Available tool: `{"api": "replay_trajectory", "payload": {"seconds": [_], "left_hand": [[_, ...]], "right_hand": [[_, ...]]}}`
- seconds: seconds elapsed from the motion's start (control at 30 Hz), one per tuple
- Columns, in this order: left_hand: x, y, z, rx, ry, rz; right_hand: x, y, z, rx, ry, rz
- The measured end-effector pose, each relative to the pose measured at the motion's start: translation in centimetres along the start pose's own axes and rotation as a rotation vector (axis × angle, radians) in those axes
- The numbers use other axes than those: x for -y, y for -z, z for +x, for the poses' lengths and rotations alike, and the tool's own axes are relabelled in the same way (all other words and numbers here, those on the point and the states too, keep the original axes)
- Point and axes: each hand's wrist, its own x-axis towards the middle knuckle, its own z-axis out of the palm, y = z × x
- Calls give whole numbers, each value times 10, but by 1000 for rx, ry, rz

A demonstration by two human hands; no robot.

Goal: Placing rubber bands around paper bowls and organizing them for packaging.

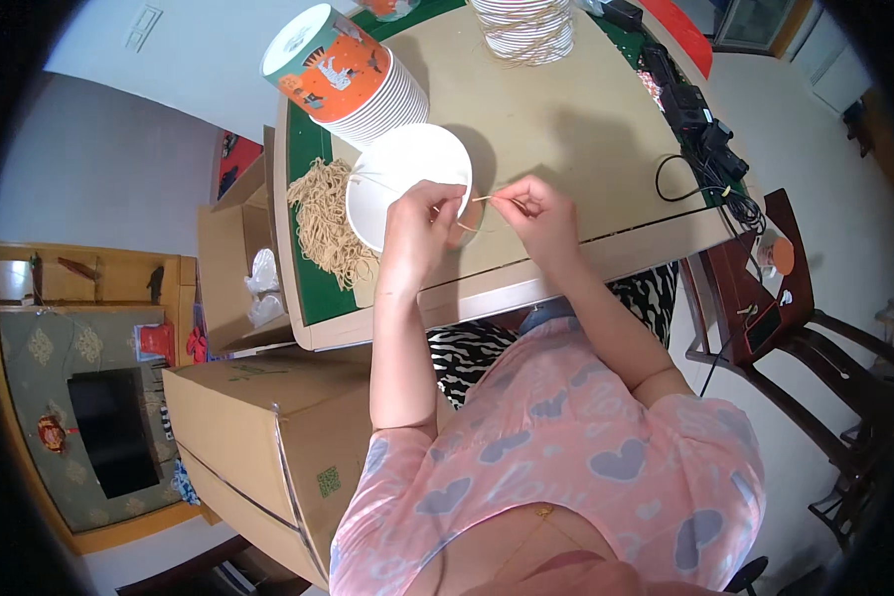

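My left hand (pixel 422 221) is closed in a pinch, with a thin tan string (pixel 481 199) showing by its fingertips. Close by on the right, my right hand (pixel 541 217) pinches the same kind of string, its end pointing toward my left hand. Whether both hold one single piece I cannot tell. Just behind my left hand is a white paper tub (pixel 392 164), its open mouth partly covered by my fingers. To the left of the tub, a heap of tan string (pixel 330 223) lies loosely on the table.
A tall stack of paper tubs (pixel 372 104), the end one printed orange and green, leans behind. Another white stack wound with tan string (pixel 526 35) stands at the far side. Black adapters and cables (pixel 700 119) line the table's right edge. Cardboard boxes (pixel 258 427) stand at left.
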Motion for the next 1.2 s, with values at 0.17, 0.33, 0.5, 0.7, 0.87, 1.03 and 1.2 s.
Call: {"api": "replay_trajectory", "payload": {"seconds": [0.17, 0.33, 0.5, 0.7, 0.87, 1.03, 1.2], "left_hand": [[10, -2, 3, 58, 126, -81], [18, -2, 7, 57, 128, -115], [11, -1, 5, 41, 82, -31], [10, -1, 5, 35, 88, -6], [15, 0, 5, 24, 59, -19], [-8, 2, -4, -98, -85, 103], [-23, 4, -13, -39, -218, 93]], "right_hand": [[2, -5, -2, -20, 13, -79], [-6, -6, 0, -39, 36, -95], [-10, -9, 4, -51, 67, -2], [-9, -9, 3, -43, 78, -7], [2, -4, 4, -22, 18, -66], [1, -3, 0, -43, 74, -18], [17, -5, -5, -38, 110, 145]]}}
